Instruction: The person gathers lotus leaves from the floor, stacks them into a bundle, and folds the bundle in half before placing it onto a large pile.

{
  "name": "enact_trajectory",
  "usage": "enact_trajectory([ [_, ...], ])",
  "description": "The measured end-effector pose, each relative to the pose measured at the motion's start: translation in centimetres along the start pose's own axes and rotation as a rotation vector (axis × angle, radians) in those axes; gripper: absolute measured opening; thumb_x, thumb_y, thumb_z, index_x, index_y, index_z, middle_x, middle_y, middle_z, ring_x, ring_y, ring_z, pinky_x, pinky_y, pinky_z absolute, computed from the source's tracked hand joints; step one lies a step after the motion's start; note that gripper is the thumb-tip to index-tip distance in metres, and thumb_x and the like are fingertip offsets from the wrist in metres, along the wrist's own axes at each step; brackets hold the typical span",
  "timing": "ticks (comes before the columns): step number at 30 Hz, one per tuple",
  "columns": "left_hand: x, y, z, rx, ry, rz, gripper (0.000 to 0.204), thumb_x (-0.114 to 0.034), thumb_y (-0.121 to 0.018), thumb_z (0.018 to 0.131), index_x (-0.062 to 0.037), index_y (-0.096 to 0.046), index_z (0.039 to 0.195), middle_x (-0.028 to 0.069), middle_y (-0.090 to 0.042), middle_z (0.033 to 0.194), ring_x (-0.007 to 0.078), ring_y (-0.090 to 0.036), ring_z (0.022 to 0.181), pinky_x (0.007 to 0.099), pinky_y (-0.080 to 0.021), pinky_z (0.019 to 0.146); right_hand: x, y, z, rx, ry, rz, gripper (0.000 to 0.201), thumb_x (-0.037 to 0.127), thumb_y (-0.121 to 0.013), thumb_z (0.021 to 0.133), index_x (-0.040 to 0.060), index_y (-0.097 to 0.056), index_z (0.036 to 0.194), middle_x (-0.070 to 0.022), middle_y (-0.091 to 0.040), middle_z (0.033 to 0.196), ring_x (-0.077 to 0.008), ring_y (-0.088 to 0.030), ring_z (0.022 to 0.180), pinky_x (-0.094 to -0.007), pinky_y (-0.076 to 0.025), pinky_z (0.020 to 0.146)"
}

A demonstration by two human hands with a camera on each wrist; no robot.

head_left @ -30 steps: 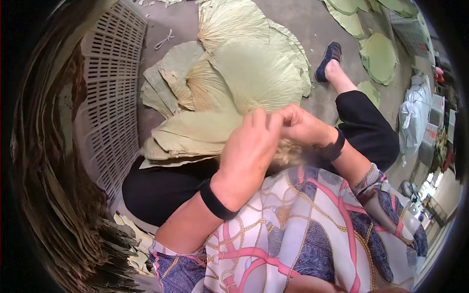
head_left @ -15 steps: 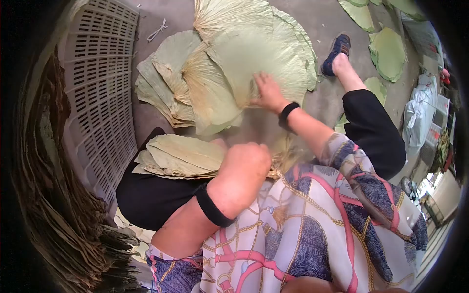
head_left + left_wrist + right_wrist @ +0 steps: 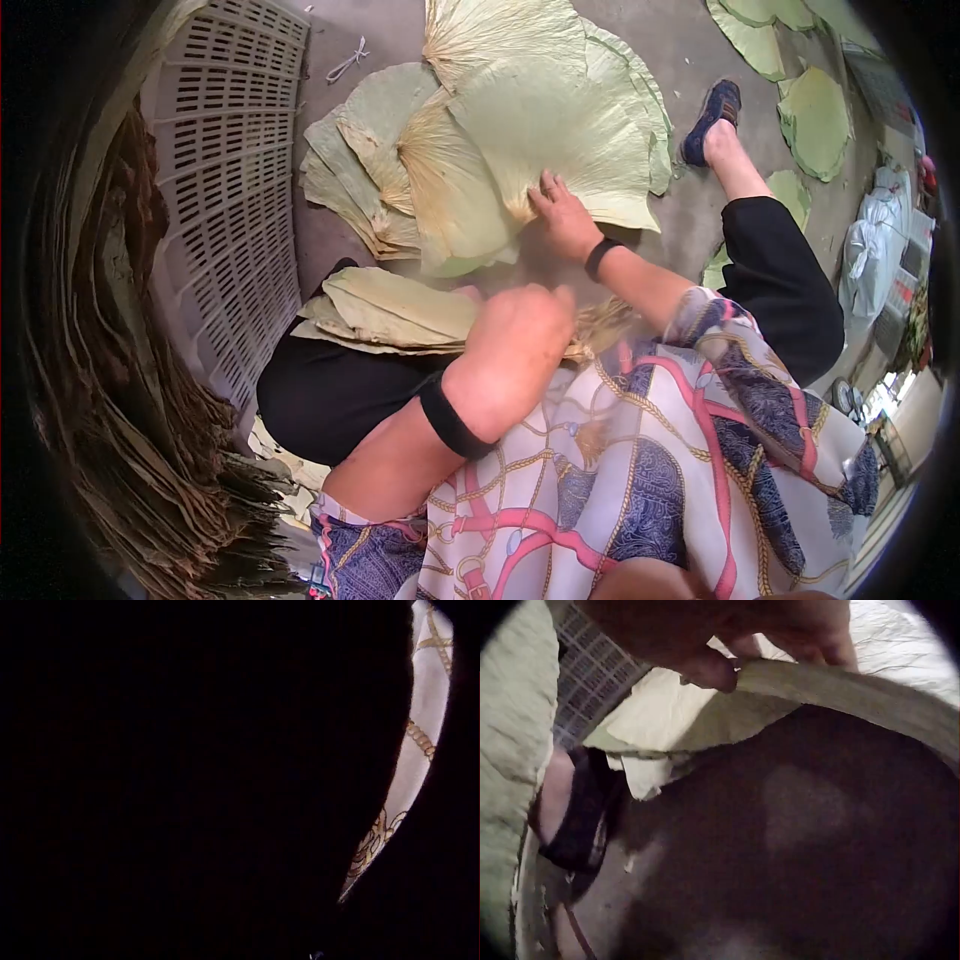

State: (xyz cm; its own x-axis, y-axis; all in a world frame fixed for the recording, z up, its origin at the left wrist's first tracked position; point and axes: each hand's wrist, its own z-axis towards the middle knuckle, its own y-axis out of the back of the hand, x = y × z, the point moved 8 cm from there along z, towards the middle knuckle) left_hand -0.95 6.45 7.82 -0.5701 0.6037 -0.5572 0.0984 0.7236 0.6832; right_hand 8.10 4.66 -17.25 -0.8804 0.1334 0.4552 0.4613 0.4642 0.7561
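In the head view my left hand bends down over a bundle of folded dried lotus leaves lying across the lap. It grips the bundle near its right end, with most of the fingers hidden beneath the hand. My right hand reaches forward to the near edge of a pile of pale green lotus leaves on the floor. Seen from the right wrist, its thumb and fingers pinch a thick, curved leaf edge. The left wrist view is mostly dark, with a strip of patterned fabric.
A white slatted crate stands to the left, beside a tall stack of brown dried leaves. More green leaves lie on the floor at the right, past a shod foot. Farther right is a white plastic sack.
My right hand has left the left hand and moved forward to the leaf pile, where it has taken a leaf edge. The left hand and the folded bundle have come lower onto the lap.
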Motion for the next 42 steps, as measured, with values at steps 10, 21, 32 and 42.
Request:
enact_trajectory([
  [10,0.2,4.6,-0.2,-0.354,0.150,0.110,0.038,0.000,-0.056,0.074,-0.0033,-0.048,0.111,0.0124,-0.053,0.084,0.0269,-0.058,0.080,0.0361,-0.051,0.065,6.2,14.2,-5.4,0.393,0.101,1.074,0.032,-0.002,-0.051,0.081,-0.0027,-0.060,0.112,-0.0058,-0.066,0.100,-0.0092,-0.055,0.093,-0.0264,-0.046,0.086],
  [21,-0.6,2.4,-0.6,-0.222,-0.033,0.018,0.013,0.001,-0.060,0.068,-0.0031,-0.056,0.079,0.0130,-0.057,0.078,0.0293,-0.061,0.078,0.0365,-0.051,0.065,7.2,15.0,-8.3,0.662,0.000,1.361,0.038,0.014,-0.060,0.086,-0.0032,-0.056,0.120,-0.0071,-0.065,0.105,-0.0128,-0.059,0.095,-0.0258,-0.045,0.088],
  [32,-0.4,0.2,0.5,-0.080,0.017,0.067,0.013,-0.009,-0.060,0.072,-0.0076,-0.054,0.084,0.0086,-0.059,0.074,0.0223,-0.063,0.073,0.0338,-0.050,0.063,1.5,10.7,12.2,-0.332,-0.172,0.004,0.090,0.047,-0.073,0.073,-0.0018,-0.035,0.138,-0.0268,-0.036,0.141,-0.0400,-0.034,0.132,-0.0487,-0.035,0.103],
  [42,0.9,1.0,1.2,-0.024,0.095,0.074,0.013,-0.007,-0.058,0.073,-0.0063,-0.053,0.085,0.0087,-0.057,0.075,0.0216,-0.061,0.071,0.0309,-0.051,0.062,4.1,6.6,15.6,-0.217,-0.136,-0.196,0.084,0.030,-0.069,0.074,0.0060,-0.028,0.143,-0.0174,-0.023,0.150,-0.0353,-0.020,0.140,-0.0617,-0.026,0.104],
])
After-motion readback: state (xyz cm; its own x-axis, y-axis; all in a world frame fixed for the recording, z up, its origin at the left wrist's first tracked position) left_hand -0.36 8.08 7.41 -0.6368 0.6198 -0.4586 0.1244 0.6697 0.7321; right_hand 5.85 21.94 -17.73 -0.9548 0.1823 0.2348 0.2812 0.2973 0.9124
